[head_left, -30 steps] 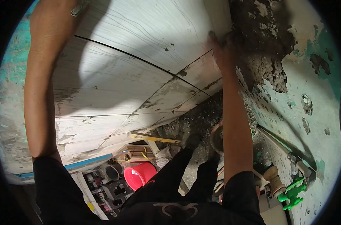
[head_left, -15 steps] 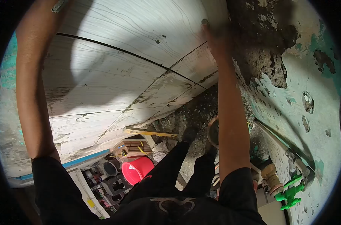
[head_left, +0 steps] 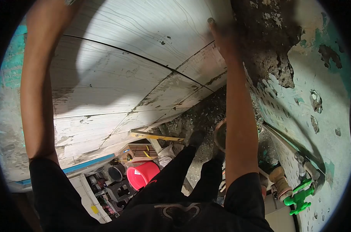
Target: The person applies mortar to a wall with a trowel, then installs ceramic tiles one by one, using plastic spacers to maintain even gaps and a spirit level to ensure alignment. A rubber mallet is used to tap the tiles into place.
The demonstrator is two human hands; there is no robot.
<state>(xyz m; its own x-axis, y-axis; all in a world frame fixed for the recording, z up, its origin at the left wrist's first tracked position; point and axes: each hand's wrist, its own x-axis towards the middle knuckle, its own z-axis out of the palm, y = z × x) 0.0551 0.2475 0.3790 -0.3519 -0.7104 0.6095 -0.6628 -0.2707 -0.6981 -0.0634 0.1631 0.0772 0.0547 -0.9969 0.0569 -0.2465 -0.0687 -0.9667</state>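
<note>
A large white wood-grain wall tile [head_left: 144, 23] fills the upper middle, with a dark joint along its lower edge. My right hand [head_left: 226, 40] is at the tile's right edge, thumb on its face; the fingers are blurred in shadow by the rough wall, seemingly around the edge. At the tile's left side, my left hand [head_left: 54, 13] is cut off by the top of the picture. Only a grey, dirty-looking thumb tip shows there; its other fingers are hidden. More white tiles [head_left: 102, 87] with smears and joints lie below.
Bare broken masonry [head_left: 272, 50] and a chipped green-white wall [head_left: 318, 123] stand at right, with a green valve [head_left: 300, 198] low down. Below are a yellow level-like bar [head_left: 156, 135], a red bucket [head_left: 144, 174], a round container [head_left: 220, 135] and a wooden crate [head_left: 139, 150].
My left forearm has shifted slightly right in the picture, and the view has turned a little. The right hand stays at the tile's edge.
</note>
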